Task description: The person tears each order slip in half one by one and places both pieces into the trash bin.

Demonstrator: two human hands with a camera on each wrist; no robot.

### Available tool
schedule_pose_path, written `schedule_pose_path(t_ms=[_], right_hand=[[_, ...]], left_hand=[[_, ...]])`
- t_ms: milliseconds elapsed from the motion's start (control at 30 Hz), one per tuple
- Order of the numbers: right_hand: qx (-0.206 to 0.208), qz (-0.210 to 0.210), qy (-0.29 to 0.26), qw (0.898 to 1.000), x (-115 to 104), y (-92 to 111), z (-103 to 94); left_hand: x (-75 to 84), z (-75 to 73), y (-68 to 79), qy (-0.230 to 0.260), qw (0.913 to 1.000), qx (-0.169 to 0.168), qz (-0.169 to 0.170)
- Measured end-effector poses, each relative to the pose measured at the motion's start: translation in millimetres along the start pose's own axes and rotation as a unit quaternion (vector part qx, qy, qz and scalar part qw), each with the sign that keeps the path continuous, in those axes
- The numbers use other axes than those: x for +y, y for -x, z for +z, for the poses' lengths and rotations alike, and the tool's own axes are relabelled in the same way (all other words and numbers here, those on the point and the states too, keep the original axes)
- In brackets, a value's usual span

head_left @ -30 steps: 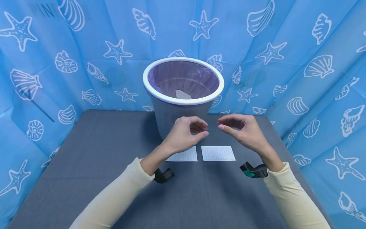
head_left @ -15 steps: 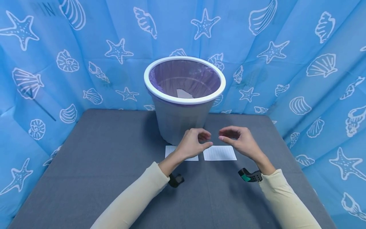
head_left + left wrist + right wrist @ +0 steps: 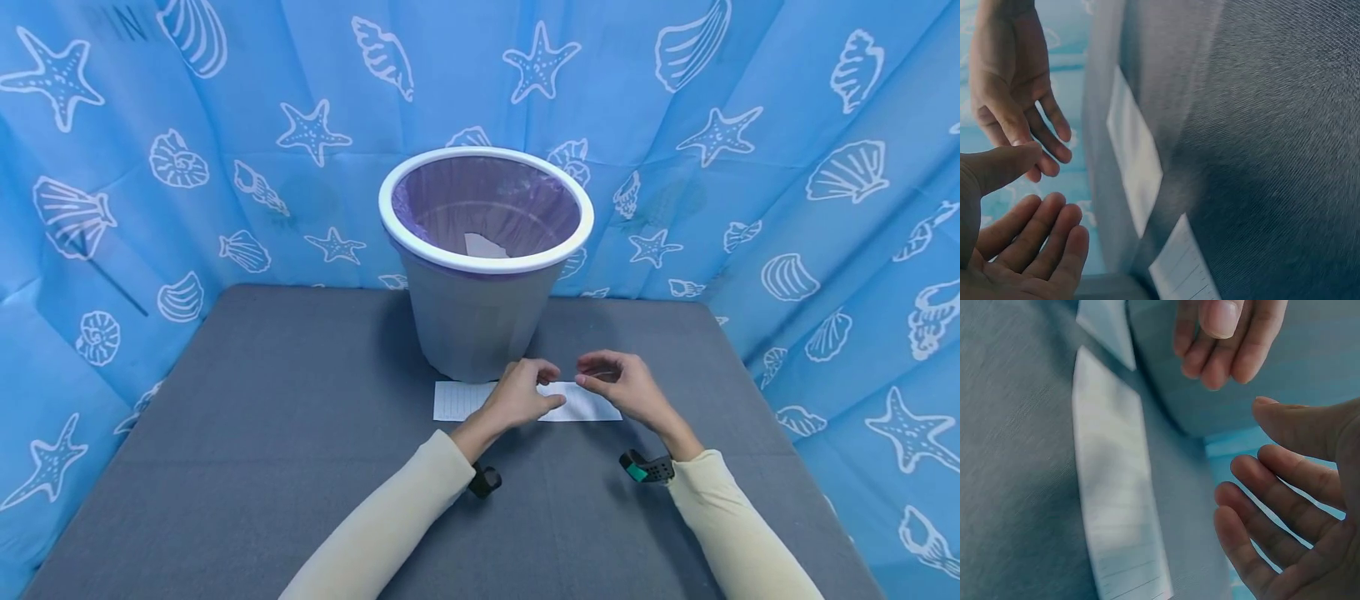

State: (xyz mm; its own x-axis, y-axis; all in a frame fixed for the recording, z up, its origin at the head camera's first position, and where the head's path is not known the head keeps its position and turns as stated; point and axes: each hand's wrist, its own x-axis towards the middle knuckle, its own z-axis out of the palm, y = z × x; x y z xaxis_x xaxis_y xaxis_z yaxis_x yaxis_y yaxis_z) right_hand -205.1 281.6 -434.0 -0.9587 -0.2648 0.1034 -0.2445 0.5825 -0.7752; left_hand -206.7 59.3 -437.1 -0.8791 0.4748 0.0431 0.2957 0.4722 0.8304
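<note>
Two lined white paper slips lie on the grey cloth in front of the bin. The left slip [image 3: 454,402] is partly covered by my left hand [image 3: 521,395] in the head view. Over the right slip [image 3: 581,403] both hands hover, fingertips facing each other with a small gap. My left hand holds nothing, its thumb apart from bent fingers. My right hand [image 3: 624,385] is likewise bare, fingers relaxed and thumb apart, at the slip's right end. In the right wrist view the right slip [image 3: 1116,481] lies flat below the right hand [image 3: 1297,512].
A grey bin [image 3: 480,325] with a white rim and purple liner stands right behind the slips. Inside it a pale paper piece [image 3: 483,246] shows. A blue curtain [image 3: 300,208] with shells and starfish surrounds the grey table [image 3: 262,467] at the back and sides.
Both hands have come down and toward me, from in front of the bin to over the right slip. The left hand has also shifted right, uncovering part of the left slip.
</note>
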Motion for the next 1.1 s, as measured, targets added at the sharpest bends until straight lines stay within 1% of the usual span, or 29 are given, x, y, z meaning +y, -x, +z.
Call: schedule_pose_path(t_ms=[100,233,400,567,700,867,967,1100], right_hand=[[0.0,0.002,0.006,1.0,8.1,-0.1,2.4],[0.001,0.023,0.022,0.999,17.0,0.0,4.9],[0.009,0.038,0.061,0.997,27.4,0.1,8.0],[0.016,0.042,0.105,0.994,37.1,0.3,12.3],[0.013,0.028,0.137,0.99,40.8,0.4,16.1],[0.006,0.014,0.175,0.985,39.3,0.7,19.5],[0.008,0.014,0.179,0.984,37.4,0.6,20.3],[0.01,0.015,0.17,0.985,37.6,0.2,20.0]], left_hand=[[-3.4,7.2,-3.8,-0.01,0.9999,-0.007,-0.012],[-7.8,16.4,-10.2,-0.03,0.9994,-0.006,-0.019],[-12.8,27.6,-16.6,-0.058,0.9976,0.005,-0.038],[-16.5,36.5,-19.0,-0.08,0.995,0.004,-0.059],[-18.7,41.0,-20.1,-0.106,0.9929,0.008,-0.053],[-19.1,43.5,-20.5,-0.152,0.9875,0.009,-0.039],[-19.4,44.7,-21.6,-0.175,0.984,0.01,-0.032],[-19.3,45.5,-23.6,-0.19,0.9812,0.018,-0.027]])
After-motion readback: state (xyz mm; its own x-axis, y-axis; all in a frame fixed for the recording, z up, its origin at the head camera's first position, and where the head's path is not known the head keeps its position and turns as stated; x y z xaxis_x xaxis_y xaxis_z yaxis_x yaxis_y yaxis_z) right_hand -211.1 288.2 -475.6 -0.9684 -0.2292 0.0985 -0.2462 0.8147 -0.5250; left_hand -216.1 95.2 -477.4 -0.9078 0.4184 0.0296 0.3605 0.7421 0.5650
